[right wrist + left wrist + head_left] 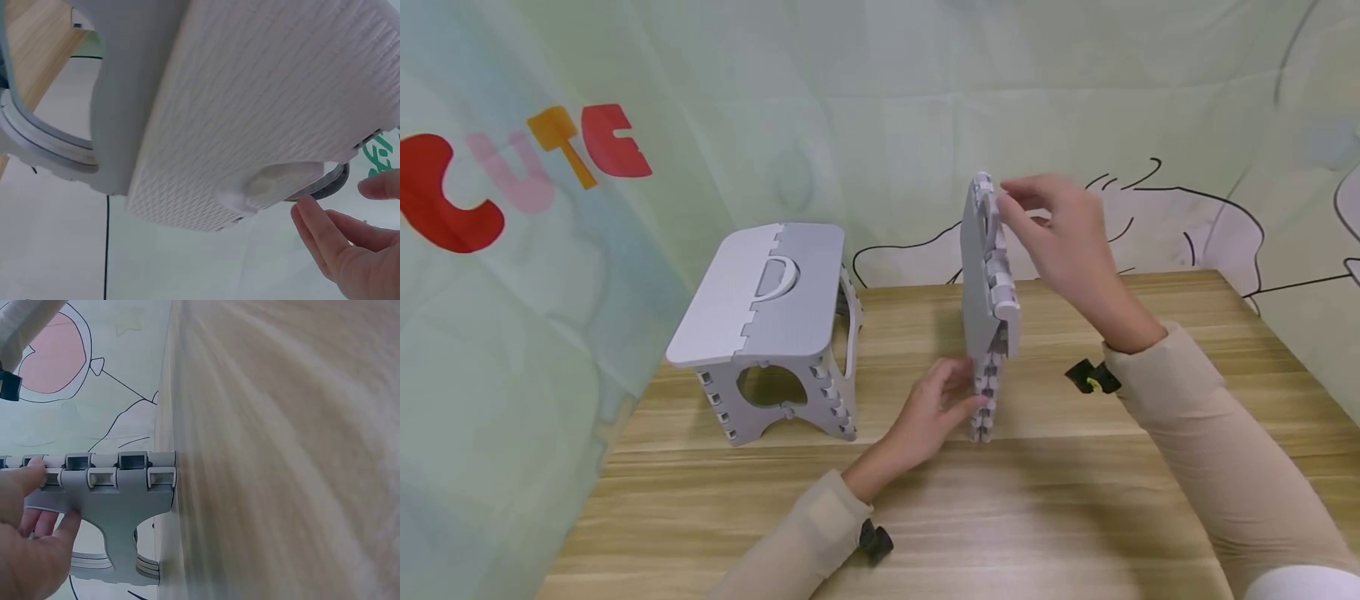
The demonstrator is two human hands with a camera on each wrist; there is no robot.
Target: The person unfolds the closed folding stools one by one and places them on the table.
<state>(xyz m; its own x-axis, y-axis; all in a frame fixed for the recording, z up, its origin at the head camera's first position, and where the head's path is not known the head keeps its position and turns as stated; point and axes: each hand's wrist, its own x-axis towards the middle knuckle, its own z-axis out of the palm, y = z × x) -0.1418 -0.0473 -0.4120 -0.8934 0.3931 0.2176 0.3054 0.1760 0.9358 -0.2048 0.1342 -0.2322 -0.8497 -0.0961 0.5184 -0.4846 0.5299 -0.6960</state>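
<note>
A grey-and-white folding stool stands on its edge, folded nearly flat, on the wooden table. My left hand grips its lower near edge, the thumb on the hinged side and the fingers curled behind. Close beside the stool's upper edge is my right hand, thumb and fingers apart and loosely bent. In the right wrist view, the fingertips are right by the carry handle, and the textured white panel tilts away from the grey leg part.
A second folding stool stands unfolded on its legs to the left, its handle lying on top. Behind the wooden table hangs a printed cloth with cartoon lines and coloured letters. Black wrist devices sit at both sleeves.
</note>
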